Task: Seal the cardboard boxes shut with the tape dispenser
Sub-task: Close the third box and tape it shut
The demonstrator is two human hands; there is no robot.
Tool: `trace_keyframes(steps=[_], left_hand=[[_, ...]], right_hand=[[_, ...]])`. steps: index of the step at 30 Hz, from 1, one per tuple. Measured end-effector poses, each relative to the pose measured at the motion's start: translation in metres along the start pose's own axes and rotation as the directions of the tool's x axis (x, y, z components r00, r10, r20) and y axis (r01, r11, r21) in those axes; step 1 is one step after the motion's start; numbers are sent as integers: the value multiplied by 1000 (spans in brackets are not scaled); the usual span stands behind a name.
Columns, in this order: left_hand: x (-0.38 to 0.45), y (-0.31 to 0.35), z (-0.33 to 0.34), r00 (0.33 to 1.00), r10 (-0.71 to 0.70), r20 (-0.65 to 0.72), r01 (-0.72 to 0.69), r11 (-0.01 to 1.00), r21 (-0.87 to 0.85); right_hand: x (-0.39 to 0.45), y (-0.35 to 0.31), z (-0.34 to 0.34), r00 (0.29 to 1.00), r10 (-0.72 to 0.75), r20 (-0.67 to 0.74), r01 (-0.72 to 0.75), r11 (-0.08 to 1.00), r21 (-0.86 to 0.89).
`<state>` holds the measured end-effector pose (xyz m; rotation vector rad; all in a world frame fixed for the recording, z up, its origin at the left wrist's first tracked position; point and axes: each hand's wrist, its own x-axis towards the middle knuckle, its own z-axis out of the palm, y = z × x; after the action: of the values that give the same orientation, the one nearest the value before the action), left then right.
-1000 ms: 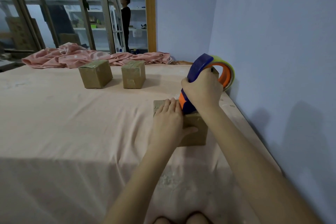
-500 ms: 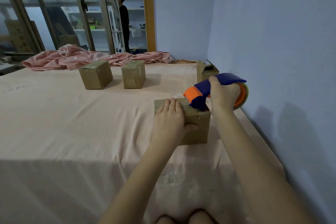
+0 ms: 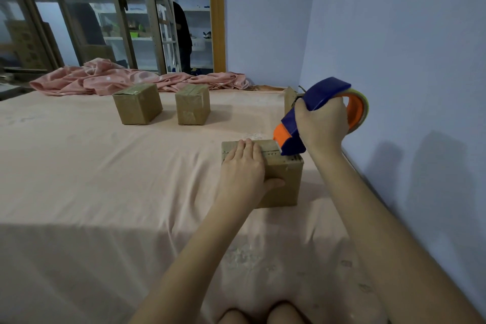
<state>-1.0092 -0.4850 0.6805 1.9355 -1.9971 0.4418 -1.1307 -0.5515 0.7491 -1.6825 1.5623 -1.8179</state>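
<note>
near box [image 3: 280,179]: plain brown cardboard, flaps down, toward the bed's right edge | left hand [image 3: 244,168]: flat on its top, thumb on the front face | right hand [image 3: 322,123]: clenched round blue-orange tape dispenser [image 3: 310,118], nose on the lid's right end

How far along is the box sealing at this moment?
Done, it seems: two boxes at the back show tape on top. In hand: the left hand steadies the near box while the right hand holds the tape dispenser on its top. Left: an open box behind the dispenser.
</note>
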Motion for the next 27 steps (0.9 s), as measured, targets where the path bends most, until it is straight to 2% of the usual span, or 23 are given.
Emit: trace_keyframes(steps=[6,13,16,19,24,27], left_hand=[[1,0,-1,1000,8,19,-8,1000,-3],[5,4,-2,998,-28,59,29,1000,0],[6,6,-3,1000,-21,13,21,1000,19],[9,15,-3,998,64,24,-64,997,34],[8,26,5,999,24,-30,-24,1000,-15],[9,25,5,999,22,-43,-22,1000,-15]], right_hand=[[-4,-4,10,981,-180,79,193,958,-212],[-8,-13,19,957,-252,140,286,895,-343],[-11,-17,24,941,-290,174,336,865,-373],[-11,-17,25,948,-275,160,316,871,-376],[-3,-6,16,975,-179,129,211,928,-306],[2,3,11,990,-76,115,97,977,-192]])
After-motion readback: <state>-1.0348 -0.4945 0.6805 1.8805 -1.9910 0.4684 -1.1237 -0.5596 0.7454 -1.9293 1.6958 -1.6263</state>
